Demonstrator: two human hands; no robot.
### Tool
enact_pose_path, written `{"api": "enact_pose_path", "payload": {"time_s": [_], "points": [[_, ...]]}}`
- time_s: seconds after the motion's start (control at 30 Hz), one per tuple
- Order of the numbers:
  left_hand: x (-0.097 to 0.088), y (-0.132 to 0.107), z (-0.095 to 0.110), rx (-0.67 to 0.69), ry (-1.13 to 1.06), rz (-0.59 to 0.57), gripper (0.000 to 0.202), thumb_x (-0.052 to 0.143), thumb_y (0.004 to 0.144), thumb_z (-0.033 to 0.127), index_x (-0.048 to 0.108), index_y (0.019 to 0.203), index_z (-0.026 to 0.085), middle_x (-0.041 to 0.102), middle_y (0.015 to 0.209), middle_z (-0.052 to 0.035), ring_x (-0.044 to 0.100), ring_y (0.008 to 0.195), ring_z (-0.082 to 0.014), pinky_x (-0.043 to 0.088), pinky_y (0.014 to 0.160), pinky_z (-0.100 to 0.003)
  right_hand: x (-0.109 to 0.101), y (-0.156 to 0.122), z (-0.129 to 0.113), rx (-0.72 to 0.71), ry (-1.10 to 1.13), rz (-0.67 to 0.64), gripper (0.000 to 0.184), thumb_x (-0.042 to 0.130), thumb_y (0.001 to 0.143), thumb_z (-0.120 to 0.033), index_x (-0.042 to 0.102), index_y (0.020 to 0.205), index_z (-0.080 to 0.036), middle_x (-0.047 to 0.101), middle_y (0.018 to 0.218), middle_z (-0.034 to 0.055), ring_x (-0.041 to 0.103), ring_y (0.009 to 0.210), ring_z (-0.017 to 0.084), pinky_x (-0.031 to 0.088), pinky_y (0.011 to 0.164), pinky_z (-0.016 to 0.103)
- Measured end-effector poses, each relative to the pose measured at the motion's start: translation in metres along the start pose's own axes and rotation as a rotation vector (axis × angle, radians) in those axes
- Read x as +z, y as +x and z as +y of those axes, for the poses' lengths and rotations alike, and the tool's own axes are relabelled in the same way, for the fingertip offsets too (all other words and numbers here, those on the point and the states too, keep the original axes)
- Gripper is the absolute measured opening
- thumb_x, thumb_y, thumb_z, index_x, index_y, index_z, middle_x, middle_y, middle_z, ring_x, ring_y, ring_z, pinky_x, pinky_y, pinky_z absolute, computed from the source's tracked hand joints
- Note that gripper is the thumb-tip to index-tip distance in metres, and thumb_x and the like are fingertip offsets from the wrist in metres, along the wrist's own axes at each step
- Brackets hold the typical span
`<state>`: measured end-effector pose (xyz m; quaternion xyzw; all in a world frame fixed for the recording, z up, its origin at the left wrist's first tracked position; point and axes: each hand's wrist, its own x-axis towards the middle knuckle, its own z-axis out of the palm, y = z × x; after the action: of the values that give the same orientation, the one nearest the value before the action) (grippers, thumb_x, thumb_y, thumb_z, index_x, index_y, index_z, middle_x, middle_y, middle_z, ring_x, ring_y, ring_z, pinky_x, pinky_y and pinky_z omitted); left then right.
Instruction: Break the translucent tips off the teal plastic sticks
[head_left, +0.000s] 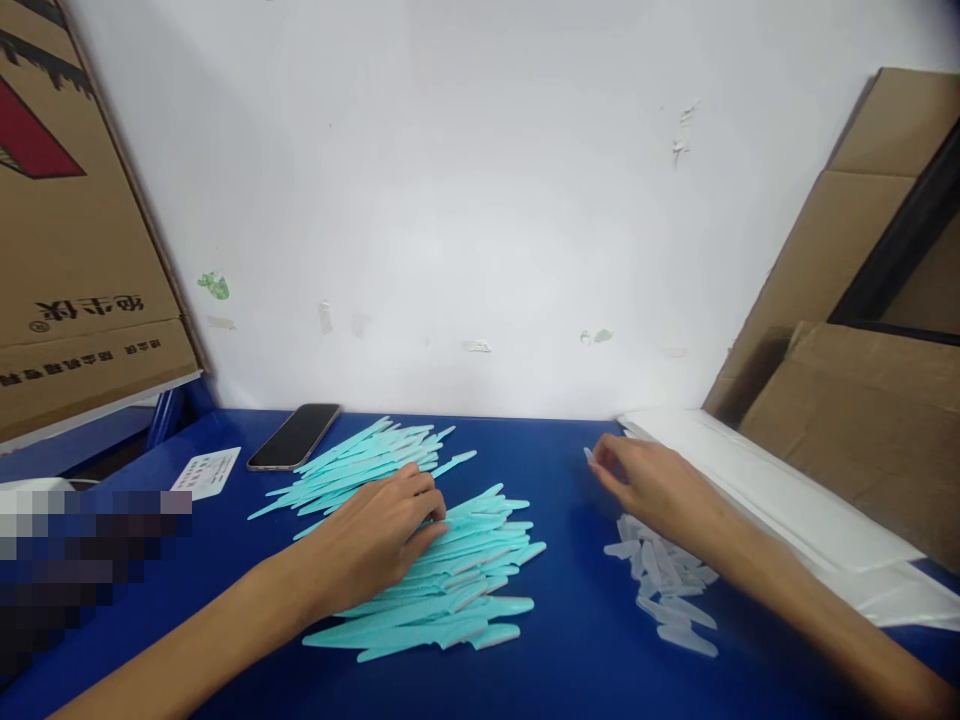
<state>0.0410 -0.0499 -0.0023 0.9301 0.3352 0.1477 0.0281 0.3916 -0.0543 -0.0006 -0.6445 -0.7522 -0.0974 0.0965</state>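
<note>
Filling the far side, a white wall (pixel 480 200) with scuffs and scraps of tape stands behind the blue desk (pixel 559 650). At the left edge is a big printed cardboard box (pixel 90 220); on the right, brown cardboard (pixel 855 430) leans beside the desk's far corner. White sheets (pixel 787 495) lie along the desk's right side, partly behind the right forearm. Next in size come two heaps of slim turquoise pieces: the near heap (pixel 480 570), left of centre, with tips mostly pointing right, and the far heap (pixel 367 450) just behind it, farther left. The left hand (pixel 390 525) rests on the near heap, its fingers bent; whether they grip a piece cannot be told. A loose pile of small translucent pieces (pixel 664 570) lies right of centre, below the right hand (pixel 637 475). At far left are a dark-screened phone (pixel 296 437) beside the far heap and, nearer, a white printed card (pixel 208 472). Smallest is a single translucent piece (pixel 589 456), pinched between the right hand's fingers and thumb.
</note>
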Motion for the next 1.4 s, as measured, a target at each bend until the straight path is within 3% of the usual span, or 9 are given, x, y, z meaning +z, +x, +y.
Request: {"api": "enact_pose_path", "payload": {"time_s": [0.13,0.3,0.4,0.5,0.8,1.07,1.27,1.4], "points": [[0.002,0.001,0.0,0.009,-0.011,0.014,0.026,0.044,0.107,0.028,0.065,0.094,0.02,0.068,0.094,-0.005,0.062,0.086,-0.0215,0.047,0.07,-0.031,-0.004,-0.004,-0.01,-0.081,0.254,0.17,0.025,0.048,0.102,-0.043,0.064,0.101,-0.024,0.076,0.091,0.006,0.072,0.074,0.023,0.052,0.061,0.032],[0.002,0.001,0.001,-0.017,-0.017,-0.006,0.026,0.042,0.107,0.024,0.068,0.106,0.021,0.072,0.099,-0.0049,0.066,0.091,-0.0223,0.05,0.081,-0.035,-0.001,-0.014,-0.03,-0.218,0.44,0.23,0.037,0.049,0.104,-0.037,0.055,0.14,-0.03,0.077,0.102,0.0037,0.071,0.078,0.022,0.054,0.069,0.033],[0.001,0.001,0.002,-0.055,-0.008,-0.028,0.026,0.042,0.107,0.025,0.068,0.107,0.022,0.072,0.099,-0.0052,0.067,0.091,-0.023,0.05,0.077,-0.034,-0.001,-0.016,-0.041,-0.218,0.583,0.188,0.025,0.055,0.101,-0.038,0.071,0.119,-0.03,0.078,0.102,0.003,0.072,0.087,0.022,0.055,0.075,0.034],[0.0,0.002,0.004,-0.048,-0.012,-0.005,0.025,0.043,0.107,0.026,0.068,0.107,0.022,0.072,0.101,-0.0048,0.068,0.09,-0.0223,0.05,0.076,-0.033,-0.003,-0.017,-0.049,-0.122,0.814,0.095,0.022,0.063,0.096,-0.044,0.078,0.097,-0.028,0.078,0.092,0.0017,0.071,0.08,0.02,0.054,0.068,0.03],[0.001,0.002,0.008,0.009,-0.05,0.102,0.02,0.043,0.108,0.026,0.063,0.112,0.023,0.073,0.104,-0.0019,0.07,0.089,-0.0203,0.049,0.071,-0.031,-0.005,-0.014,-0.055,0.112,1.378,-0.066,0.033,0.076,0.085,-0.052,0.076,0.093,-0.02,0.057,0.06,-0.0037,0.049,0.053,0.01,0.04,0.049,0.022],[0.006,0.0,0.01,0.061,-0.069,0.174,0.02,0.041,0.109,0.026,0.061,0.111,0.023,0.073,0.1,-0.0002,0.068,0.077,-0.0167,0.042,0.061,-0.027,-0.002,-0.019,-0.065,0.119,1.452,-0.133,0.028,0.079,0.083,-0.048,0.077,0.09,-0.021,0.061,0.06,-0.0034,0.049,0.045,0.008,0.038,0.047,0.022],[0.008,-0.001,0.011,0.077,-0.07,0.225,0.019,0.043,0.108,0.024,0.061,0.114,0.024,0.073,0.1,-0.0003,0.069,0.078,-0.016,0.043,0.062,-0.026,0.0,-0.02,-0.065,0.08,1.404,-0.14,0.027,0.078,0.084,-0.047,0.077,0.09,-0.021,0.059,0.052,-0.004,0.054,0.044,0.009,0.038,0.047,0.022],[0.009,-0.001,0.012,0.156,-0.021,0.277,0.015,0.046,0.107,0.022,0.06,0.113,0.022,0.072,0.095,-0.0003,0.068,0.074,-0.0159,0.043,0.061,-0.026,0.001,-0.024,-0.068,0.034,1.32,-0.134,0.028,0.079,0.083,-0.047,0.078,0.087,-0.02,0.06,0.051,-0.0031,0.055,0.046,0.01,0.036,0.048,0.022]]}}
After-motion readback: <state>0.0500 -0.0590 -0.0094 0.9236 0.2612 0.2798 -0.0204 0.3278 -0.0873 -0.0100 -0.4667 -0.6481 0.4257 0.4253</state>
